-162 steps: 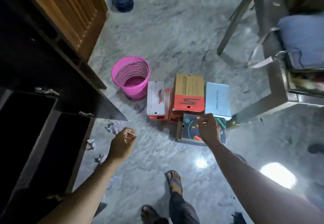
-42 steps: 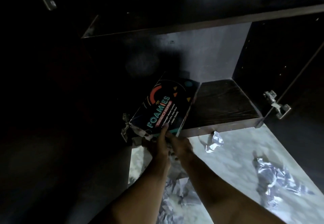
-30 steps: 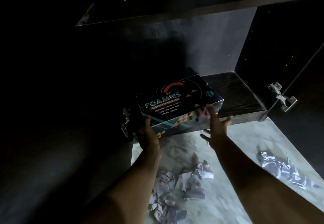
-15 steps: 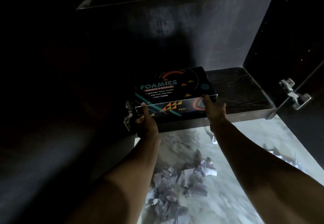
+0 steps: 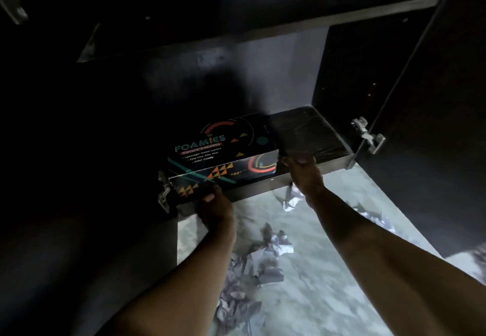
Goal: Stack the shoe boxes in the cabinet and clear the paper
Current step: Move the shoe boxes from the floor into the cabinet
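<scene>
A black Foamies shoe box [image 5: 218,149] with teal lettering and orange triangles lies flat on the bottom shelf [image 5: 310,135] of the dark cabinet, at the shelf's left end. My left hand [image 5: 214,204] holds the box's front left corner from below. My right hand [image 5: 302,172] grips the box's right front corner at the shelf's edge. Crumpled white paper [image 5: 263,254] lies scattered on the marble floor between my forearms, with another scrap [image 5: 292,200] just under the shelf.
An upper shelf [image 5: 263,27] spans the cabinet above the box. The open right door [image 5: 434,125] carries a metal hinge [image 5: 366,134]; a second hinge [image 5: 164,191] sits at the left edge. More paper [image 5: 373,218] lies near the door.
Both hands have carried the box from the floor, laid it flat on the bottom shelf and slid it further in. My view has shifted slightly.
</scene>
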Demonstrator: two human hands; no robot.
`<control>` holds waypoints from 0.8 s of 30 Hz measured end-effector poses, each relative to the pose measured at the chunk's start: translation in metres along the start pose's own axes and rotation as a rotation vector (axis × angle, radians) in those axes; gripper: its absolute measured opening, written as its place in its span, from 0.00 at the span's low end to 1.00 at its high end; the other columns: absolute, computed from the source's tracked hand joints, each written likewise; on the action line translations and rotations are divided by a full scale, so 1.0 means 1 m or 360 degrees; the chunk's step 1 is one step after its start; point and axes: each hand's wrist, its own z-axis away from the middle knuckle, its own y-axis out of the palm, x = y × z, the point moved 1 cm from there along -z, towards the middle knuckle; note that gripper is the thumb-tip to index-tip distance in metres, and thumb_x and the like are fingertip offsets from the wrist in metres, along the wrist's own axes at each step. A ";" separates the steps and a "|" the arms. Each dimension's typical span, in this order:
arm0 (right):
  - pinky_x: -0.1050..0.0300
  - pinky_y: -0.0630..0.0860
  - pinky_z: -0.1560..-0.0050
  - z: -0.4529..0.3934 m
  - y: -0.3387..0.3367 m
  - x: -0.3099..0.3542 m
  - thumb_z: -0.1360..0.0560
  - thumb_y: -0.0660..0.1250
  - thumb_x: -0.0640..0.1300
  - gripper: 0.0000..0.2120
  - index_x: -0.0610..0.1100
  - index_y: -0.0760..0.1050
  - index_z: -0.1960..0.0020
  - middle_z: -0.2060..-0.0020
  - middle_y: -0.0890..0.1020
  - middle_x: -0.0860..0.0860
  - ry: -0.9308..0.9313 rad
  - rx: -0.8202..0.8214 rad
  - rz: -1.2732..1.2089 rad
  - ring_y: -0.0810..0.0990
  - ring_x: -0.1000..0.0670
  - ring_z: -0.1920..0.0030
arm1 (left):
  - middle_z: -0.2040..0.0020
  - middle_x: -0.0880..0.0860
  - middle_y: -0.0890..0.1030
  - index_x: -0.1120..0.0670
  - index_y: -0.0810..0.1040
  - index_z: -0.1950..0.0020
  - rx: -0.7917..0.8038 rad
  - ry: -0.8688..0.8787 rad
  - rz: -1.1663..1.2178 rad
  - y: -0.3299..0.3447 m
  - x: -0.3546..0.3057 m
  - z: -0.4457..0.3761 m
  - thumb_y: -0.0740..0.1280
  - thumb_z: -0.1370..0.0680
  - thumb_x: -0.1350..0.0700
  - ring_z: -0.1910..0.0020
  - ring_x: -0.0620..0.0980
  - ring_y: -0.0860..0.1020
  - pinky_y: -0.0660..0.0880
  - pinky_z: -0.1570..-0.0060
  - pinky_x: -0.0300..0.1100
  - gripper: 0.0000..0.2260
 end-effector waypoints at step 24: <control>0.55 0.79 0.47 0.474 -0.354 -0.168 0.20 0.67 0.51 0.12 0.45 0.79 0.41 0.44 0.85 0.47 0.0430 -0.1299 0.0327 0.84 0.47 0.47 | 0.54 0.54 0.84 0.51 0.81 0.51 0.2466 0.0506 -0.1149 0.024 0.135 0.449 0.69 0.21 0.55 0.59 0.52 0.83 0.74 0.55 0.45 0.02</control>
